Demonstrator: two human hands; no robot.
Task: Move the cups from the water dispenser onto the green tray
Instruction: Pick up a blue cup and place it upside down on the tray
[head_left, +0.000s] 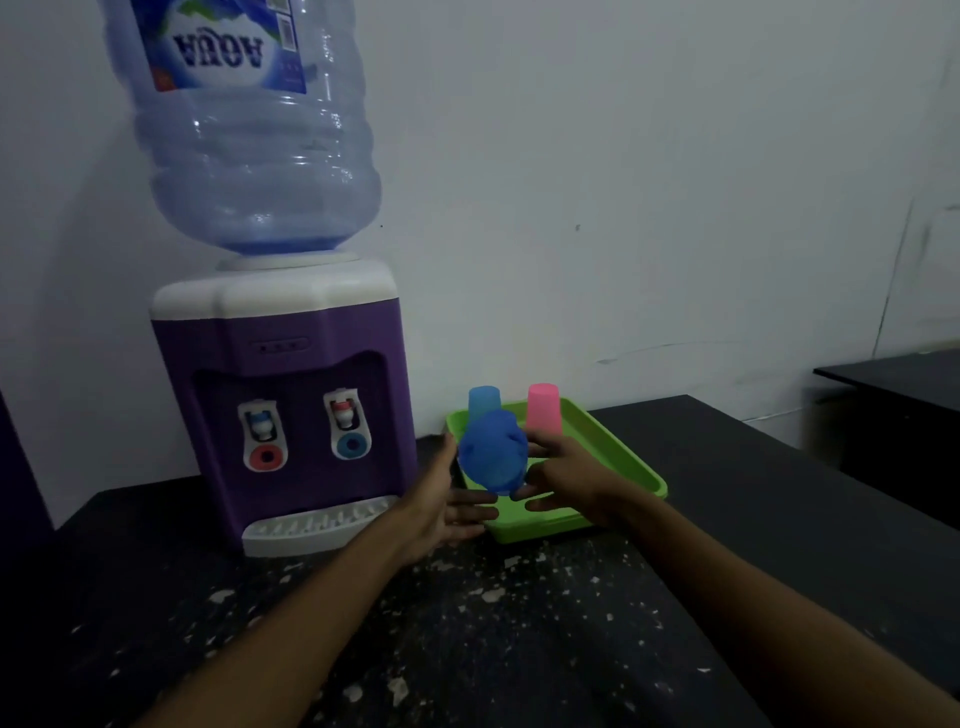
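A dark blue cup (492, 451) hangs tilted over the near left part of the green tray (623, 457), its bottom facing me. My right hand (566, 480) grips it from the right with fingers and thumb. My left hand (447, 499) is beside it on the left, fingers spread, and whether it touches the cup is unclear. A light blue cup (483, 399) and a pink cup (543, 406) stand upside down at the back of the tray. The purple water dispenser (280, 395) stands to the left, its white drip tray (311, 527) bare.
A large blue water bottle (249, 130) sits upside down on the dispenser. Everything rests on a dark speckled counter (467, 623) against a white wall. Another dark table (898, 374) stands at the right.
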